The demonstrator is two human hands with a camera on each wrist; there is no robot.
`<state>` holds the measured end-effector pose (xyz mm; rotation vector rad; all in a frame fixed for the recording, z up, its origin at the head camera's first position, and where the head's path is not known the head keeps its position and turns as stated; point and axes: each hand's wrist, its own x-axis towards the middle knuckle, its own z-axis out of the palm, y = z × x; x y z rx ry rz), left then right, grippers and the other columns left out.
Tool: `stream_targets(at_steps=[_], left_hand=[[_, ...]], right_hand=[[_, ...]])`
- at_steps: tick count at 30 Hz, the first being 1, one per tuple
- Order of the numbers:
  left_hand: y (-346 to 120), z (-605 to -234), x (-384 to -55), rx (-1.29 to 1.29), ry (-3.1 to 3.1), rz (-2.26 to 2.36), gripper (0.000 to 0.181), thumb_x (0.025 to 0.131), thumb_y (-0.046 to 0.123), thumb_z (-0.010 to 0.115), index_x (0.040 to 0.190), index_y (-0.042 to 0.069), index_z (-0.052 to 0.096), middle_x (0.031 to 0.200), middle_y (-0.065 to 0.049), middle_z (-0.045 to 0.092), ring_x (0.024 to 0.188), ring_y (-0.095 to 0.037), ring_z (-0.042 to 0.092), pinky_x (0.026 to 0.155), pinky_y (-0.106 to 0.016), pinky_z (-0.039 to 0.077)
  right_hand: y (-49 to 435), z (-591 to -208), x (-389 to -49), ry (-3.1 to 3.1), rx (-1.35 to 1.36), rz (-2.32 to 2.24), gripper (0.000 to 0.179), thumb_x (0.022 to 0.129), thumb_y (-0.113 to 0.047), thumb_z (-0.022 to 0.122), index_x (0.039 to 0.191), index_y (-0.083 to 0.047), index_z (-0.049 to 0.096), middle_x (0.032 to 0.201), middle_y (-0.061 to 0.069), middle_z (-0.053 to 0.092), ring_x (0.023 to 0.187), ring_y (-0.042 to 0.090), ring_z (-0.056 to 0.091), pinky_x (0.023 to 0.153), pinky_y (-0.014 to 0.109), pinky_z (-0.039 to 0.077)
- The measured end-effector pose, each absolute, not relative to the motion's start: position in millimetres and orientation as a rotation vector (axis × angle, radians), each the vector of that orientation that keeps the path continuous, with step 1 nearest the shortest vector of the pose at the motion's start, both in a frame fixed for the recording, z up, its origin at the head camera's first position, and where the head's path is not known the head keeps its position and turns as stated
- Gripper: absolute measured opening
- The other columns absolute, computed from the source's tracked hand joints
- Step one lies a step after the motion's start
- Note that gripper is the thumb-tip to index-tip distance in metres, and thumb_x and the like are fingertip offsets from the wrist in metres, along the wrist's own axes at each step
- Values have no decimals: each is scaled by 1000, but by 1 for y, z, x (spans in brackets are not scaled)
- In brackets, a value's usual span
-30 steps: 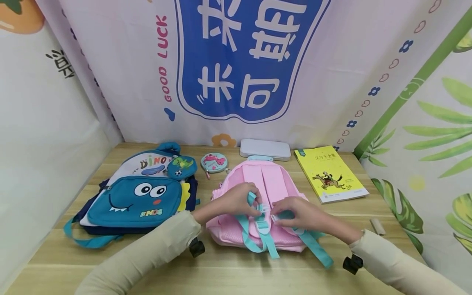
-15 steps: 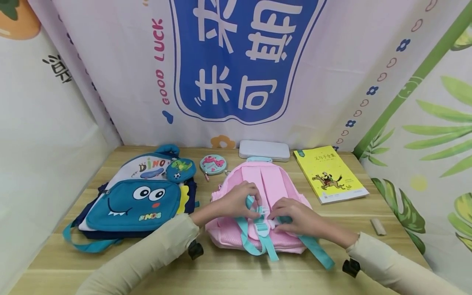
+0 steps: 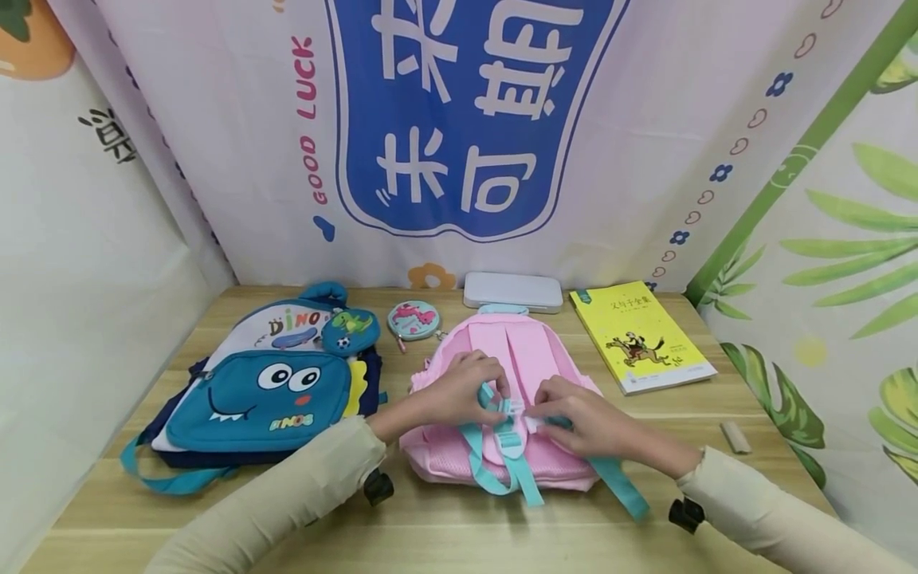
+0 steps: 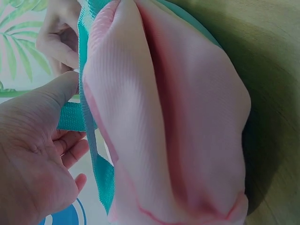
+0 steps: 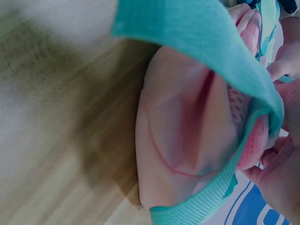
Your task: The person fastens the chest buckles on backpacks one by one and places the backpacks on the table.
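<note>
Head view: the pink backpack (image 3: 518,343) lies mid-bench (image 3: 430,542), in from the back edge. Your left hand (image 3: 469,391) pinches a teal strap (image 4: 70,116); your right hand (image 3: 584,414) pinches what looks like a white clip (image 3: 533,422), partly hidden. Since half a second ago, backpack and hands have barely shifted; I judge the clip work unfinished.

Left of the left hand (image 3: 466,388), a blue and white dinosaur backpack (image 3: 265,399) with 2 printed eyes lies on the bench (image 3: 445,542), a small dinosaur pouch (image 3: 351,331) on its upper right. Beyond the hands sit a round teal pouch (image 3: 413,320) and a flat white case (image 3: 512,292). Right of the right hand (image 3: 584,418) lie a yellow book (image 3: 641,337) and a small beige block (image 3: 735,438).
</note>
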<state>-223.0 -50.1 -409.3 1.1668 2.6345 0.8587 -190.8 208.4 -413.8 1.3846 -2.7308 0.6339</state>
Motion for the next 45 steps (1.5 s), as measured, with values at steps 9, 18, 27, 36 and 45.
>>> stream_targets(at_steps=[9,18,27,36,45], left_hand=[[-51,-409,-223,1183,2619,880,23,85,22,83,98,15,66,103,-2,66,107,-19,49,114,-55,27],[-49,-412,-224,1178,2634,920,23,82,24,84,92,14,66,96,0,66,104,-17,49,115,-56,26],[-45,-412,-222,1103,2692,923,23,79,28,87,88,18,68,88,7,65,100,-16,50,115,-56,26],[-42,-412,-220,1054,2722,912,24,77,30,87,86,18,69,87,6,65,99,-17,51,116,-57,26],[-41,-412,-220,1072,2713,900,24,77,30,87,85,18,68,86,7,64,98,-15,49,114,-54,28]], right_hand=[[208,-404,-191,-2693,1363,608,27,92,-6,72,119,-7,76,103,-1,61,92,7,52,78,22,52],[211,-404,-192,-2682,1292,612,26,91,-14,77,115,-4,77,102,1,65,92,9,55,78,24,53],[210,-406,-194,-2532,1280,647,24,84,-15,84,105,-4,79,97,2,68,79,9,57,66,19,50],[209,-404,-195,-2543,1273,630,26,82,-18,85,104,-5,80,96,2,69,76,8,55,63,17,47],[207,-403,-194,-2564,1271,582,24,82,-20,86,102,-6,80,96,1,69,77,8,56,64,17,49]])
